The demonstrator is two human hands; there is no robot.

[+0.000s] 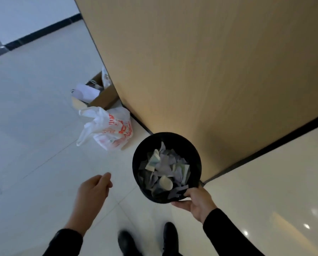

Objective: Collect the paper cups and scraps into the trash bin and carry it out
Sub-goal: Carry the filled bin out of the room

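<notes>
the right hand is clamped on the near rim of the trash bin, thumb inside, while the left hand is held free, fingers loosely curled, both arms dark-sleeved.

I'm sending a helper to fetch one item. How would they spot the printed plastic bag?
Start at the tall tan wood-panel wall and follow its dark base to the pale tiled floor. The white plastic bag with red print slumps there, between the open brown cardboard box and the round black trash bin; only it bears red print.
</notes>
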